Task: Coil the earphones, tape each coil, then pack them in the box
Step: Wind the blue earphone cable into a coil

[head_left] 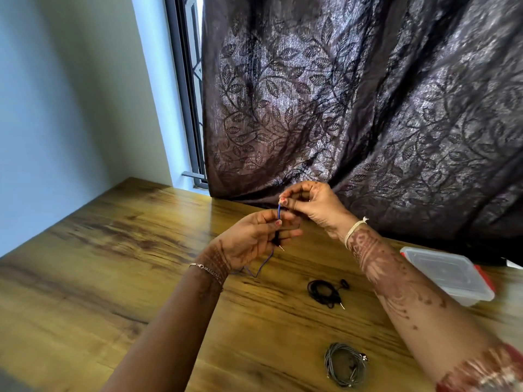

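At frame centre, blue earphones (279,211): stretched between both hands, coiling seemingly just starting.
Left hand (252,239): fingers curled round the cable near its plug.
Right hand (311,205): fingertips pinch the upper end.
Lower right, black coil (325,291), grey coil (345,363): wound, on the table (127,264); tape not discernible.
Box (450,273), right edge: lidded; packing likely left.

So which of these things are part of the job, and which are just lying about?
Part of the job:
- blue earphones, pinched by left hand and right hand
- black coiled earphones
- grey coiled earphones
- plastic box

Just there:
- curtain
- window frame
- wooden table
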